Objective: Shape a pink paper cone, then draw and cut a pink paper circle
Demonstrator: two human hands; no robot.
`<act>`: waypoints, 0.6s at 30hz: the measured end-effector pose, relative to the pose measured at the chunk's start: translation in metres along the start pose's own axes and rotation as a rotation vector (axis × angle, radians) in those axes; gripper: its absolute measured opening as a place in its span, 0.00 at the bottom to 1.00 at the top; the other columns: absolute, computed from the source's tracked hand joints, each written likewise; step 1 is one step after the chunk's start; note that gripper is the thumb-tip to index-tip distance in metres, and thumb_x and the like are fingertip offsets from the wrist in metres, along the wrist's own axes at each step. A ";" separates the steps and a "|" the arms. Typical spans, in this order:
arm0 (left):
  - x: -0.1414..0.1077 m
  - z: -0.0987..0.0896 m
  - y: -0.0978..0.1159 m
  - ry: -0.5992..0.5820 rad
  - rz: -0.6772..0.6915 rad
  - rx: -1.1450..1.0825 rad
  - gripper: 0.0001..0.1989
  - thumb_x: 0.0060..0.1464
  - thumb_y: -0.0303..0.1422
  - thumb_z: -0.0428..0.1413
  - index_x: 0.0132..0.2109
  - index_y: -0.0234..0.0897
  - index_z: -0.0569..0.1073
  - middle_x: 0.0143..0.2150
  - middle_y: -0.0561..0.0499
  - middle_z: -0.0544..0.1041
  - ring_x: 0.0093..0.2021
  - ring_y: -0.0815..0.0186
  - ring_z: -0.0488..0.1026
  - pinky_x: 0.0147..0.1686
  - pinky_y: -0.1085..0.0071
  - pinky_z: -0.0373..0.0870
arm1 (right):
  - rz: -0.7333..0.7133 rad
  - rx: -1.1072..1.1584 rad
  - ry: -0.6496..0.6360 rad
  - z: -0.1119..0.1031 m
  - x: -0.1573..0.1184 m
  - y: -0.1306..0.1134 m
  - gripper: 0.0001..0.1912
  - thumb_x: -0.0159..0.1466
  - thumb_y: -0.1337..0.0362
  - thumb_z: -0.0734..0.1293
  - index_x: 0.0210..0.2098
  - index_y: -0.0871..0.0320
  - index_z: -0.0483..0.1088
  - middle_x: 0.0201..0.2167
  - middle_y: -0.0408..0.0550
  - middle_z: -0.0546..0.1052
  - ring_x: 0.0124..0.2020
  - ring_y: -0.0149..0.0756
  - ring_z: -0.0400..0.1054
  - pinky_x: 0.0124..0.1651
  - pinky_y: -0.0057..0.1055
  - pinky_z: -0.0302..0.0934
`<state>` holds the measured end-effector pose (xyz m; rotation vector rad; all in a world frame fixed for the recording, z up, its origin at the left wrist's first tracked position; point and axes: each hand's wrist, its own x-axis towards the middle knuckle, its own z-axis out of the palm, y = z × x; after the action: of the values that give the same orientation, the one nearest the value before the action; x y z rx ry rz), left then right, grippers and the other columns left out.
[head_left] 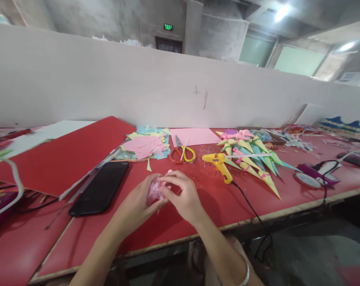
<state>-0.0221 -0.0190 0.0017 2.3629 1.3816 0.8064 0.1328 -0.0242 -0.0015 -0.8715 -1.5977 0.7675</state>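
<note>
- Through the head camera I see a crumpled, see-through pinkish plastic bag (155,191) held just above the red tabletop (209,206), between the two hands and near the table's front edge.
- The left hand (138,198) is curled around the bag, thumb and fingers gripping its side.
- The right hand (181,192) is bent over the bag with thumb and forefinger drawn together at it; I cannot tell whether they pinch the film or something inside.
- My first worry is tearing or spilling: film this thin could split if the fingers pull unevenly, and small contents could scatter over the table.
- To the right lies a yellow plastic glue gun (217,161) with a clear glue stick (247,156) out of its back. If it is hot – I cannot tell – a careless right wrist could get burned.
- Its thin black cable (249,204) runs over the table edge, so a snagged arm could drag the gun down.
- Beyond the hands, scissors with red and yellow handles (182,148) lie with the blades pointing away; a blind reach could knock them.
- The pastel paper cones with pink trims (257,155) are heaped beside the gun, and a sweeping forearm would likely crush them.
</note>
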 end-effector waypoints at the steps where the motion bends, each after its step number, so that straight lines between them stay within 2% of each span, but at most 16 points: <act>1: 0.000 0.001 -0.002 -0.002 0.004 0.017 0.21 0.51 0.42 0.50 0.50 0.38 0.59 0.47 0.43 0.72 0.46 0.57 0.71 0.42 0.64 0.69 | 0.004 -0.003 -0.001 0.000 0.000 0.000 0.09 0.57 0.66 0.64 0.37 0.55 0.73 0.36 0.46 0.71 0.36 0.32 0.67 0.42 0.29 0.62; 5: 0.000 0.007 -0.009 0.044 0.057 0.107 0.20 0.51 0.43 0.49 0.48 0.37 0.61 0.45 0.41 0.73 0.44 0.56 0.73 0.39 0.63 0.70 | 0.015 -0.040 -0.014 0.001 0.000 0.001 0.06 0.56 0.66 0.66 0.34 0.55 0.74 0.35 0.46 0.71 0.36 0.33 0.67 0.41 0.29 0.62; 10: 0.000 0.009 -0.011 0.125 0.207 0.208 0.17 0.54 0.43 0.45 0.46 0.36 0.61 0.42 0.41 0.74 0.42 0.57 0.73 0.38 0.64 0.70 | 0.033 -0.095 -0.020 0.005 0.000 0.003 0.07 0.55 0.70 0.66 0.33 0.56 0.73 0.34 0.46 0.70 0.37 0.34 0.66 0.43 0.30 0.61; 18: 0.001 0.011 -0.010 0.145 0.345 0.299 0.15 0.57 0.40 0.42 0.44 0.35 0.64 0.37 0.43 0.73 0.37 0.58 0.71 0.34 0.64 0.69 | 0.030 -0.156 -0.046 0.006 -0.001 0.006 0.05 0.55 0.72 0.65 0.31 0.59 0.72 0.33 0.45 0.69 0.36 0.32 0.65 0.41 0.28 0.59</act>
<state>-0.0226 -0.0130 -0.0120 2.8804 1.2360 0.9314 0.1282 -0.0221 -0.0077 -0.9978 -1.7059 0.6946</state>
